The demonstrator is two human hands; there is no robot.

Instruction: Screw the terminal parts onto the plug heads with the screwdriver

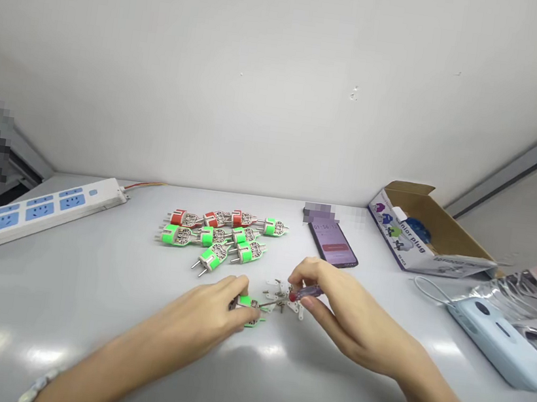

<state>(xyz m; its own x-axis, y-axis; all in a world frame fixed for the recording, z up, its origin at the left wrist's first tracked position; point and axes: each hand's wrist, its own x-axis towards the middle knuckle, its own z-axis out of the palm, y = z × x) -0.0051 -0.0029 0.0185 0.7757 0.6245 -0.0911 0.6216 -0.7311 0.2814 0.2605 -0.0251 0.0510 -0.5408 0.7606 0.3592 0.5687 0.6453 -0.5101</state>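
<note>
My left hand [223,307] is closed around a green and white electrical plug [246,302], holding it down on the grey table; the fingers cover part of it. My right hand [329,301] grips a screwdriver [306,292] by its clear purplish handle with a red collar. Its thin shaft points left and its tip reaches the plug's right end; whether it sits in a screw I cannot tell. Small white clips and screws [281,288] lie scattered behind the shaft. Farther back, several opened plugs with green [212,236] or red [184,218] parts lie grouped, some with metal pins showing.
A white power strip [39,214] lies at the left. Behind my right hand rests a phone [335,239] with a lit timer. An open cardboard box [417,237] stands at the back right, near a light blue device [502,340] with a cord and plastic packaging [529,285].
</note>
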